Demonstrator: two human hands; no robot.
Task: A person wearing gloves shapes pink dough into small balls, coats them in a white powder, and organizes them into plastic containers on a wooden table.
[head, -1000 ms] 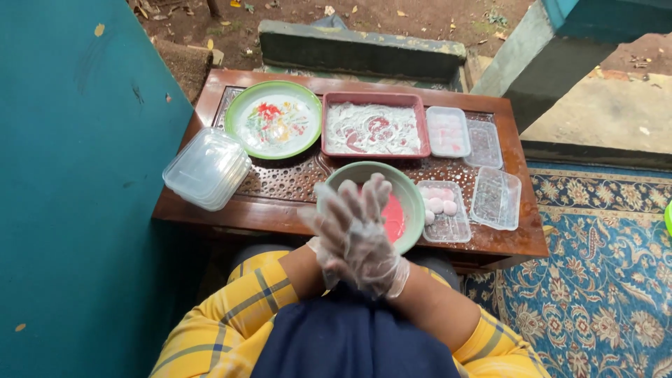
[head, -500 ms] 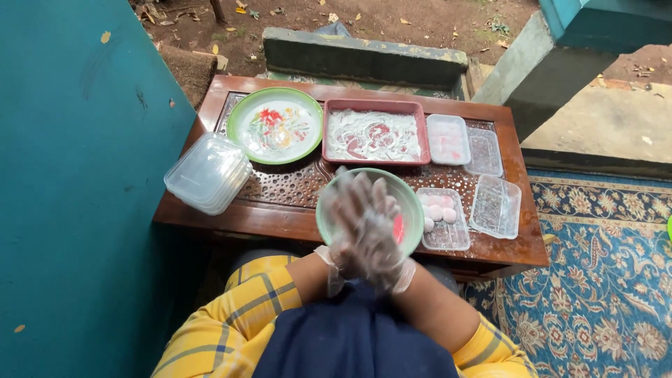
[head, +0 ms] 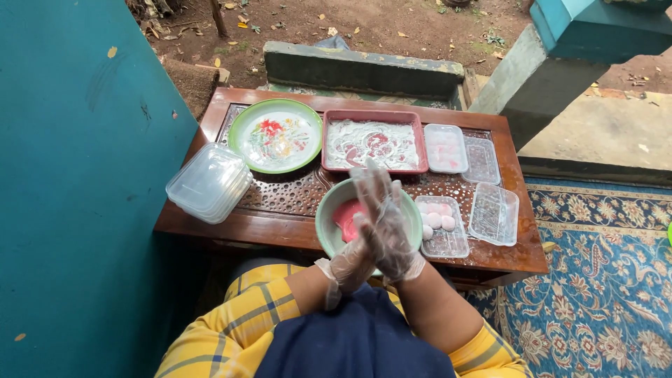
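Both hands are pressed together palm to palm over the near edge of the counter (head: 280, 224), each in a thin clear plastic glove. From the head camera, the right hand (head: 387, 227) lies on top, its fingers stretched out flat and pointing away from the body, while the left hand (head: 350, 262) sits under and slightly behind it, mostly covered. Whether anything is caught between the palms cannot be told; neither hand grips a visible object.

Directly beneath the hands stands a pale green bowl (head: 329, 217) holding a pink lump of dough (head: 346, 215); the fingers hover above its right half. Just to the right of the bowl lies an open clear plastic box (head: 442, 227) with small white and pink balls in it, and beside that a second clear box (head: 494, 214). Farther back on the counter are a green-rimmed plate (head: 275, 136) with a flower pattern, a red rectangular tray (head: 374, 141) dusted with white flour, and two more clear boxes (head: 446, 148). A stack of clear lids (head: 208, 183) hangs over the counter's left edge, against the teal wall (head: 77, 175). Yellow plaid sleeves (head: 238, 325) show at the bottom.
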